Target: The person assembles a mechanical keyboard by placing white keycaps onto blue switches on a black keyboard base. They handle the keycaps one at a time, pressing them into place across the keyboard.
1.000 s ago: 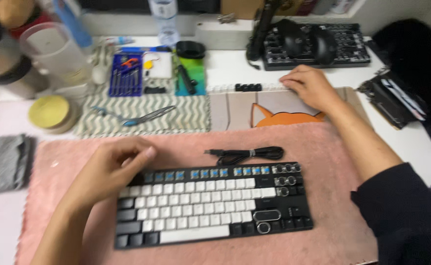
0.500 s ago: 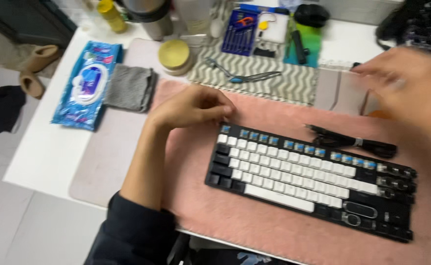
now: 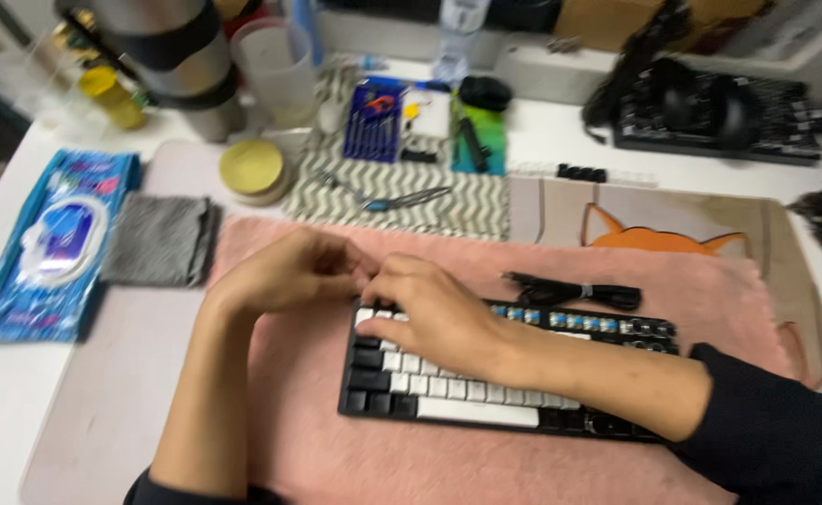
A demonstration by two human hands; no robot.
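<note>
Head view: our left hand [image 3: 285, 271] and right hand [image 3: 434, 313] meet, fingers curled on the keyboard [image 3: 486, 393]'s top-left corner, grasp unclear; earlier the right hand was far off.

A flat blue wet-wipe pack [image 3: 51, 245] with a white oval lid lies at the table's left edge.

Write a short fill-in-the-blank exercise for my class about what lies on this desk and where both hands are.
1. Both hands, the left hand and the right hand, meet at the upper left corner of the ____.
2. The keyboard lies on a fluffy ____ mat.
3. The coiled black cable lies just ____ the keyboard.
4. The grey cloth lies between the pink mat and a ____ wipes packet.

Missing words: keyboard; pink; behind; blue
</note>
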